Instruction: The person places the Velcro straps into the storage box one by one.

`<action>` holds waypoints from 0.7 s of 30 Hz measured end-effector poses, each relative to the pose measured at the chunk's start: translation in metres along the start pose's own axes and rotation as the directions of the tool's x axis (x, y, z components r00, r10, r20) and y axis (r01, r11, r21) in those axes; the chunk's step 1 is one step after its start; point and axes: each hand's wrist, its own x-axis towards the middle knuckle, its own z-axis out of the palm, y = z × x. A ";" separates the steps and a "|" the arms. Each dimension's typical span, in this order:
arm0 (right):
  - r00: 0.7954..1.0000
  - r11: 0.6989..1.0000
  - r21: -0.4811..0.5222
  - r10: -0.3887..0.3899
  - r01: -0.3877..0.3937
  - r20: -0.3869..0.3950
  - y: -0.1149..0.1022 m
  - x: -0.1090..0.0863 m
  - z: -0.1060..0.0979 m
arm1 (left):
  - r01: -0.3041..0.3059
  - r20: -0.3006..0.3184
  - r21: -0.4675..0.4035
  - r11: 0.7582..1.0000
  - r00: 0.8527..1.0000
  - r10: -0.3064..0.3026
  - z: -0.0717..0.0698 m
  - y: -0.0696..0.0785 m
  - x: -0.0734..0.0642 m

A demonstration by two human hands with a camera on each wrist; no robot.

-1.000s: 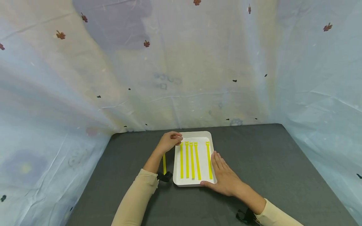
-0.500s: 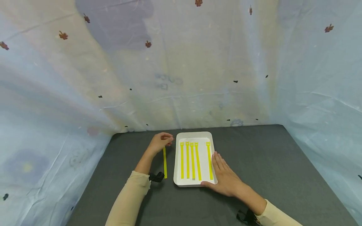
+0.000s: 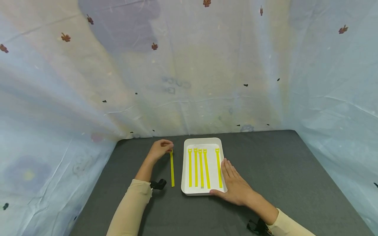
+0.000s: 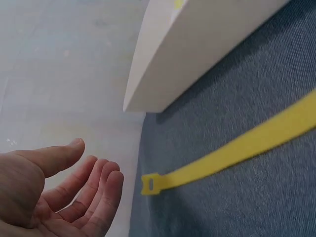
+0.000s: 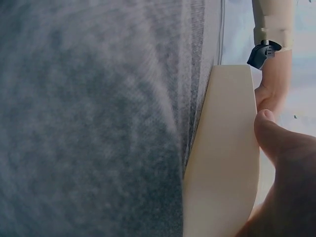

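A yellow hook-and-loop cable tie (image 3: 172,170) lies on the dark cloth to the left of the white tray (image 3: 202,141), its slotted head (image 4: 150,184) toward the back. My left hand (image 3: 159,150) hovers at that head with fingers loosely bent; the left wrist view shows a gap between fingertips and tie. Several similar cable ties (image 3: 206,170) lie lengthwise inside the tray, four-sided and shallow, with a wider space before the rightmost one. My right hand (image 3: 236,186) rests along the tray's right side, fingers straight, thumb at the near rim.
The dark cloth-covered table (image 3: 265,157) extends around the tray. A patterned pale curtain (image 3: 189,82) hangs behind it and along both sides. Each wrist wears a black camera strap, the left one (image 3: 158,184) close to the loose tie.
My left hand has moved left from above the tray's far left corner to the head of the loose cable tie. My right hand and the tray have stayed put.
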 end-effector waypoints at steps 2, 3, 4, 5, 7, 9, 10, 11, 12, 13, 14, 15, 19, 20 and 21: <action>1.000 1.000 0.001 0.001 -0.001 0.003 0.000 0.000 0.000 | -0.002 -0.010 0.008 1.000 1.000 0.002 -0.001 -0.003 0.000; 1.000 1.000 0.002 0.001 -0.001 0.003 0.000 0.000 0.000 | 0.000 -0.018 0.013 1.000 1.000 0.000 -0.002 -0.005 0.000; 1.000 1.000 0.002 0.001 -0.001 0.002 0.001 0.000 0.001 | 0.003 -0.026 0.017 1.000 1.000 -0.003 -0.002 -0.006 0.000; 1.000 1.000 0.002 0.000 0.000 0.001 0.001 0.000 0.001 | 0.010 -0.033 0.026 1.000 0.999 -0.009 -0.003 -0.007 -0.001; 1.000 1.000 0.002 0.000 0.000 0.000 0.001 0.000 0.001 | 0.025 -0.045 0.040 0.999 0.999 -0.024 -0.003 -0.010 0.000; 1.000 1.000 0.003 0.000 0.000 -0.001 0.001 0.000 0.001 | 0.037 -0.055 0.059 0.998 0.998 -0.034 -0.004 -0.014 0.000; 1.000 1.000 0.004 0.000 0.000 -0.001 0.001 0.000 0.001 | 0.038 -0.058 0.068 0.997 0.998 -0.034 -0.004 -0.015 0.000; 1.000 1.000 0.004 -0.001 0.001 -0.002 0.001 0.000 0.001 | 0.040 -0.059 0.074 0.996 0.998 -0.035 -0.004 -0.018 0.000; 1.000 1.000 0.005 -0.001 0.001 -0.003 0.001 0.000 0.001 | 0.039 -0.062 0.077 0.996 0.997 -0.034 -0.004 -0.020 0.001; 1.000 1.000 0.005 -0.001 0.001 -0.004 0.001 0.000 0.001 | 0.035 -0.063 0.080 0.996 0.998 -0.030 -0.004 -0.022 0.001; 1.000 1.000 0.005 -0.002 0.002 -0.004 0.001 0.000 0.001 | 0.036 -0.066 0.080 0.996 0.997 -0.031 -0.004 -0.024 0.001; 1.000 1.000 0.005 -0.002 0.002 -0.005 0.001 0.000 0.001 | 0.037 -0.068 0.082 0.996 0.997 -0.032 -0.004 -0.025 0.001; 1.000 1.000 0.001 0.000 0.000 -0.002 0.001 0.001 0.001 | 0.059 -0.084 0.089 0.994 0.995 -0.051 -0.003 -0.030 0.001; 1.000 1.000 0.000 0.001 -0.001 -0.002 0.001 0.001 0.001 | 0.067 -0.087 0.091 0.994 0.994 -0.059 -0.003 -0.030 0.001; 1.000 1.000 -0.001 0.001 -0.001 -0.001 0.001 0.001 0.001 | 0.071 -0.089 0.095 0.993 0.994 -0.062 -0.003 -0.031 0.001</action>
